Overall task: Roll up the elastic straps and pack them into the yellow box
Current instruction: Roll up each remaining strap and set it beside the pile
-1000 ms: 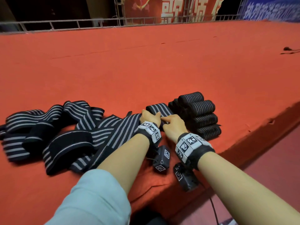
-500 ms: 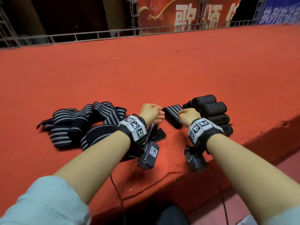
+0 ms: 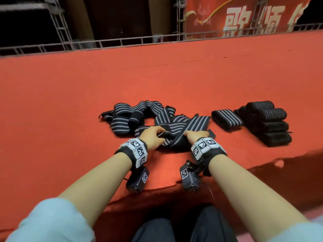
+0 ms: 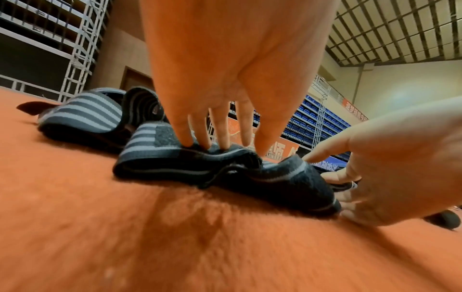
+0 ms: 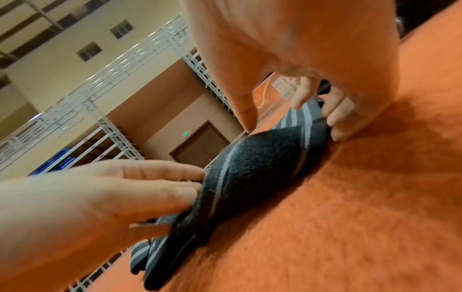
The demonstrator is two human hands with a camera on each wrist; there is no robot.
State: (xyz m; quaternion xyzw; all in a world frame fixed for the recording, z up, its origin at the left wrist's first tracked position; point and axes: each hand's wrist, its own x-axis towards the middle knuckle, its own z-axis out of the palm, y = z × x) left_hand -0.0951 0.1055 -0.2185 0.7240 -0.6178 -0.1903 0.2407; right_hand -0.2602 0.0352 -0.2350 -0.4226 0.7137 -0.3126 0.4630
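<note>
Your widest ground is the red carpeted platform [image 3: 87, 95], which runs from your knees out to a metal railing [image 3: 122, 41] at 12 o'clock; beyond that hang a red banner [image 3: 244, 16] and dark scaffolding, and the wrist views show a hall with blue seating. The carpet's nap likely gives grip, so a strap should not slide as you roll it.

At 2 o'clock from your hands sits the stack of rolled straps [image 3: 267, 123], packed side by side, probably staged for boxing. One flatter roll [image 3: 227, 119] lies just left of the stack, apart from it. From 10 to 12 o'clock sprawls the loose strap pile [image 3: 139, 116], striped black and grey, tangled and overlapping.

You have the nearest strap [image 3: 173, 138] drawn toward you, likely to free one end for rolling. Your left hand [image 3: 153, 137] comes down on it with fingers extended, fingertips [image 4: 185, 142] pressing into the folded edge. Your right hand [image 3: 196, 136] meets the other side, fingers mostly straight; the right wrist view suggests thumb and fingers closing on the strap's edge, though I cannot tell whether that is a true pinch.

The yellow box shows in no view.
</note>
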